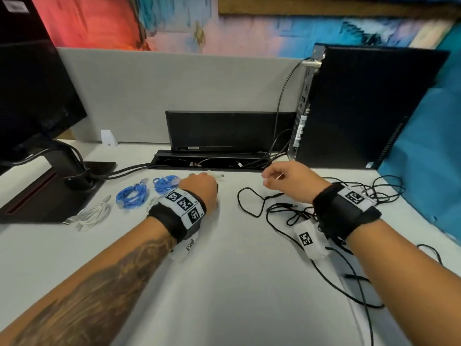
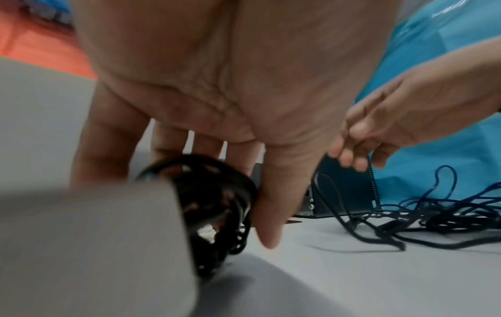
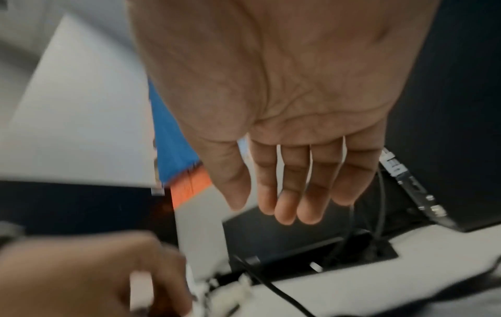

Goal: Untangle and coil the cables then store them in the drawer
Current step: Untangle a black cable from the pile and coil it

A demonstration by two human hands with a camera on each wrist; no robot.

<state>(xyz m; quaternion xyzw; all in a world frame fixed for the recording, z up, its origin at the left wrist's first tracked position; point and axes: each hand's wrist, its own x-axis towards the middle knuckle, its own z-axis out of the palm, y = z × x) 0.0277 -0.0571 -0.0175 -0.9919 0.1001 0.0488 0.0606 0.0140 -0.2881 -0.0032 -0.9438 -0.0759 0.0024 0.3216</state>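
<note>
My left hand [image 1: 202,188] is down on the white desk [image 1: 224,283], holding a small black coiled cable [image 2: 216,203] between thumb [image 2: 271,214] and fingers. From the head view the coil is hidden under that hand. My right hand [image 1: 274,181] hovers above the desk with relaxed fingers [image 3: 284,203] and holds nothing. A loose tangle of black cables [image 1: 287,216] sprawls under and to the right of the right wrist. Left of my left hand lie two blue coiled cables [image 1: 132,196] [image 1: 166,183] and a white coiled cable [image 1: 93,216]. No drawer is in view.
A monitor stand [image 1: 50,193] fills the left side. At the back right stands a black computer tower [image 1: 361,108]. An open cable slot [image 1: 212,162] with plugged cords runs along the desk's back edge. A white connector end [image 1: 217,175] lies just past my left hand.
</note>
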